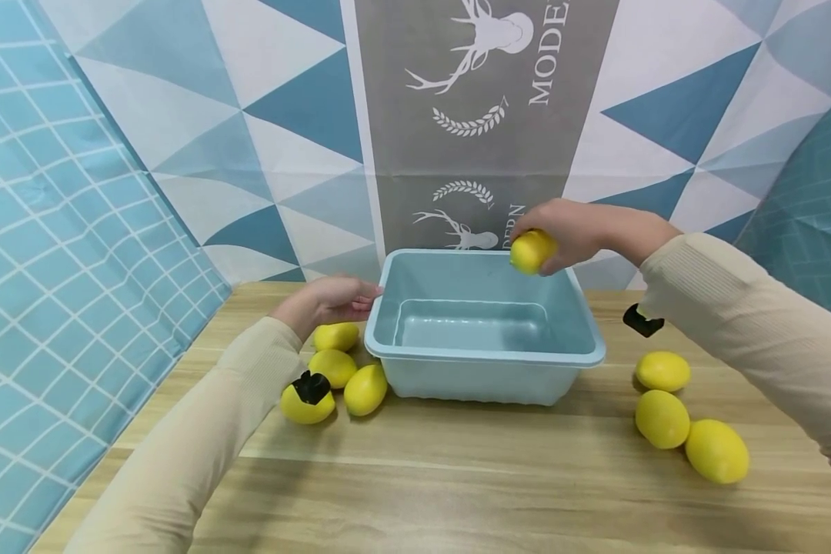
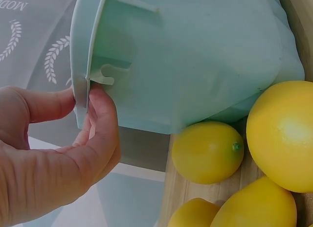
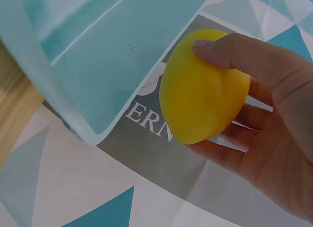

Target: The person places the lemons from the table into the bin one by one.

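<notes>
A pale blue plastic basin (image 1: 485, 377) stands on the wooden table, and no lemon shows inside it. My left hand (image 1: 335, 298) pinches the basin's left rim; in the left wrist view the thumb (image 2: 51, 103) lies outside the rim and the fingers are curled beneath it. Above the basin's right back corner, my right hand (image 1: 573, 231) grips a yellow lemon (image 1: 532, 251). The right wrist view shows the thumb on top of this lemon (image 3: 203, 95) and the fingers around its far side.
Several lemons (image 1: 332, 368) lie left of the basin, close by my left wrist. To the right, three lemons (image 1: 662, 419) rest on the table (image 1: 471, 469) below my right forearm. A patterned cloth wall (image 1: 305, 146) rises directly behind the basin.
</notes>
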Demonstrator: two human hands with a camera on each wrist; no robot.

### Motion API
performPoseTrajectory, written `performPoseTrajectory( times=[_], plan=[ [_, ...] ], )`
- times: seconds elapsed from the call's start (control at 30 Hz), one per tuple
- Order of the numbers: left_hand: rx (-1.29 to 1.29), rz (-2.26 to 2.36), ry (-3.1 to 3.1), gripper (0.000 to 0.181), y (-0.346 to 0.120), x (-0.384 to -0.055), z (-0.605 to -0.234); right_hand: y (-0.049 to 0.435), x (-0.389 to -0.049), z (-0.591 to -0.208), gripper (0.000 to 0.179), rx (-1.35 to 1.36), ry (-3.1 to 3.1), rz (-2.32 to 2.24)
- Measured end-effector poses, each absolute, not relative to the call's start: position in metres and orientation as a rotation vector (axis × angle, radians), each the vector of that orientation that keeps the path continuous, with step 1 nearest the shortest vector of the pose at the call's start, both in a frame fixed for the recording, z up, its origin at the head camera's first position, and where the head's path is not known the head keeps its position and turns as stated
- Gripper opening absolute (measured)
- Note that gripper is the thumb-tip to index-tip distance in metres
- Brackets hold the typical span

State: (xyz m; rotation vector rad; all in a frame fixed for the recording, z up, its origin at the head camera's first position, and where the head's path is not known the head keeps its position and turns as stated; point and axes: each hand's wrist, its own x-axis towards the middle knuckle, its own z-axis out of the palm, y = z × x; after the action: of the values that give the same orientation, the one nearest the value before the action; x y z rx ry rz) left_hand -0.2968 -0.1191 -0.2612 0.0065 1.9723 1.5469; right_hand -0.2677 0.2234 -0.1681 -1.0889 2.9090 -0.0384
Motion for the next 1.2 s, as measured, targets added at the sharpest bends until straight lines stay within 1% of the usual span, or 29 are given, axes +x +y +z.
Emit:
performPoseTrajectory(
  times=[0.27,0.63,1.2],
  plan=[
    [-0.022,1.535,1.994,0.040,-0.117,-0.297,-0.261,0.216,-0.276,-0.172,0.045,-1.077,2.895,-0.038],
    [-0.076,1.550,1.964,0.044,-0.114,-0.295,-0.258,0.206,-0.288,-0.187,0.047,-1.045,2.877,-0.046],
    [-0.093,1.569,1.965,0.042,-0.112,-0.293,-0.260,0.186,-0.297,-0.204,0.049,-0.861,2.805,-0.017]
  ],
)
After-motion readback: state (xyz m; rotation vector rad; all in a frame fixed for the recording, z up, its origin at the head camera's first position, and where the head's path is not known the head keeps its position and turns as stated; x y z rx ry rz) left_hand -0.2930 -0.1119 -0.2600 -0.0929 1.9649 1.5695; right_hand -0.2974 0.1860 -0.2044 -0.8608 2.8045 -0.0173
